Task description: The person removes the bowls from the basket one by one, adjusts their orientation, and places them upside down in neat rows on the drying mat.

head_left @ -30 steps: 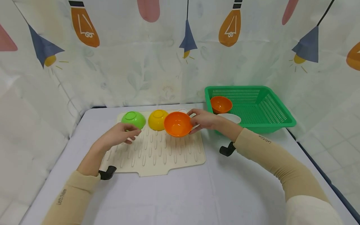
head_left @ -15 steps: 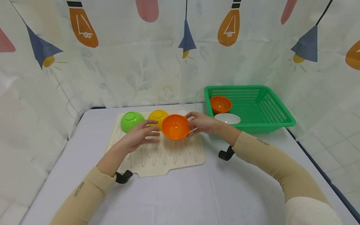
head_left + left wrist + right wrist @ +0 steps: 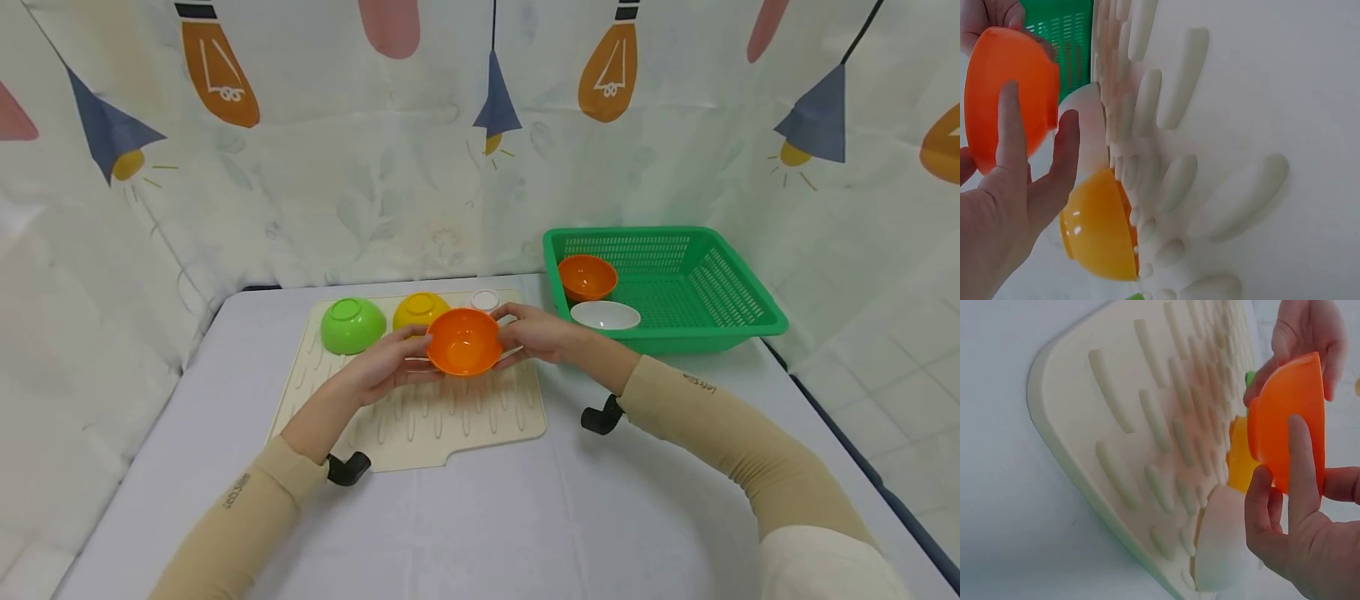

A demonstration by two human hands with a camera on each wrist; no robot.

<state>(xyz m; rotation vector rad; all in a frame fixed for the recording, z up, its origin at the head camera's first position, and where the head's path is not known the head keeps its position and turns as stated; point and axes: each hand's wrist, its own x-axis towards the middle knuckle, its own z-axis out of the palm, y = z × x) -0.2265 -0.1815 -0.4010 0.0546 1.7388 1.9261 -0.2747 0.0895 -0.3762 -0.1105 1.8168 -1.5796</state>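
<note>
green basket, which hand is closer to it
Right. The right hand grips the right side of the held orange bowl, near the left front corner of the green basket; the left hand is at that bowl's left side, farther from the basket.

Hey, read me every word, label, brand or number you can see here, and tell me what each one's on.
"LetsSlim", apparently, small and slightly blurred: right sleeve.
Left sleeve: dark lettering, too blurred to read.
No other text can be made out, including on the held orange bowl.
</note>
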